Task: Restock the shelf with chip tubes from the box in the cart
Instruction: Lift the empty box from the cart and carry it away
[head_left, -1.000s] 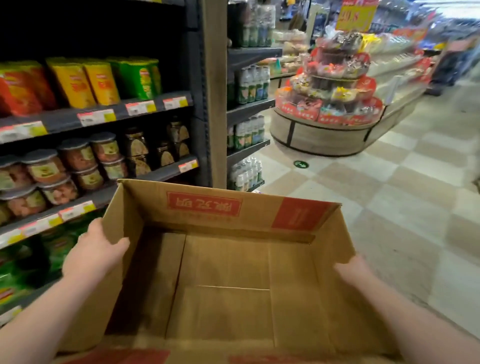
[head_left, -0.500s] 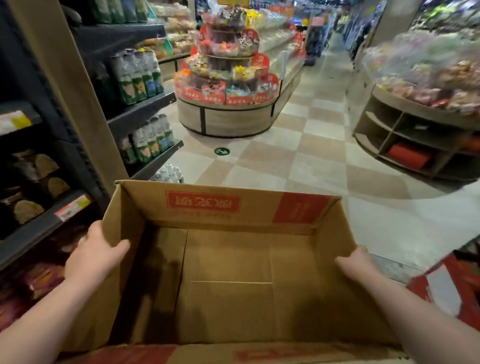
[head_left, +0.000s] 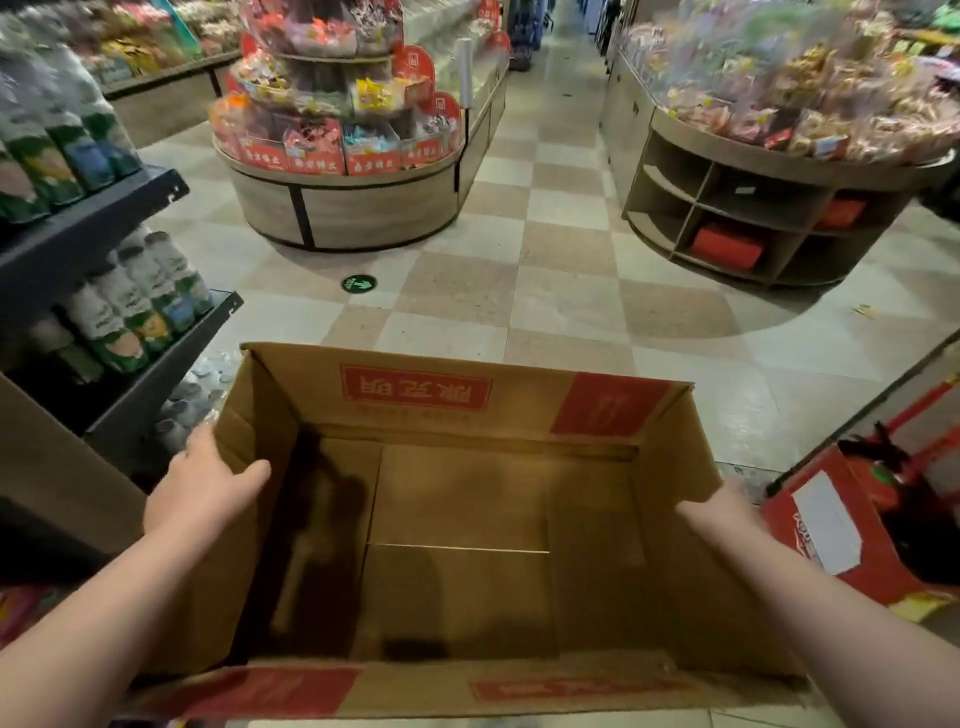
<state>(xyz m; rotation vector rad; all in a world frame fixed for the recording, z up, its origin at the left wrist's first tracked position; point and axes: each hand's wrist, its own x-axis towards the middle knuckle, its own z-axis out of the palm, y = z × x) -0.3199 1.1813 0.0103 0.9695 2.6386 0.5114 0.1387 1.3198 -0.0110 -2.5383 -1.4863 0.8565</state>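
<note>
Fingers of the right hand are hidden behind the box wall; the shelf bottles are blurred.

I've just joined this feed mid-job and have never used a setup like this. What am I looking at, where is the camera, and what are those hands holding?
There is no machine here. A person is working bare-handed, and the one current picture comes from a wide-angle camera on their head, looking forward and down. Both arms reach out to an open cardboard box. The left hand grips its left wall, with the thumb inside. The right hand is at the right wall, and its fingers are hidden. The box looks empty: only its bare bottom shows, with no chip tubes. On the left is a dark shelf of bottles. Ahead, on the checkered floor, stand a round display of wrapped snacks and a second display. A red box sits low on the right.
</note>
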